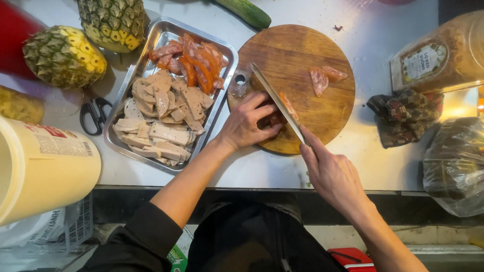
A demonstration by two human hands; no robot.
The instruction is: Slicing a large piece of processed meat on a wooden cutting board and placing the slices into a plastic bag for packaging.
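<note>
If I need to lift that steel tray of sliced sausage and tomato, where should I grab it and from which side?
Take the steel tray by its raised rolled rim at the two short ends, coming from above. The rim stands proud all round. The near-right long side is crowded by the left hand and round cutting board; the scissors lie by the left side, and a pineapple sits close to the far end.

Round brown wooden cutting board [302, 60]: pinkish-red meat slices [325, 78] near its far right edge. Shiny silver rectangular metal tray [151, 38]: pale beige sliced sausage [161, 113], orange-red slices [194, 60]. White worktop [373, 40]. Yellow-green scaly pineapples [65, 55] at far left corner. Black-handled scissors [93, 115]. Dark green cucumber [247, 11] at far edge. Cream cylindrical tub [45, 168].
</note>
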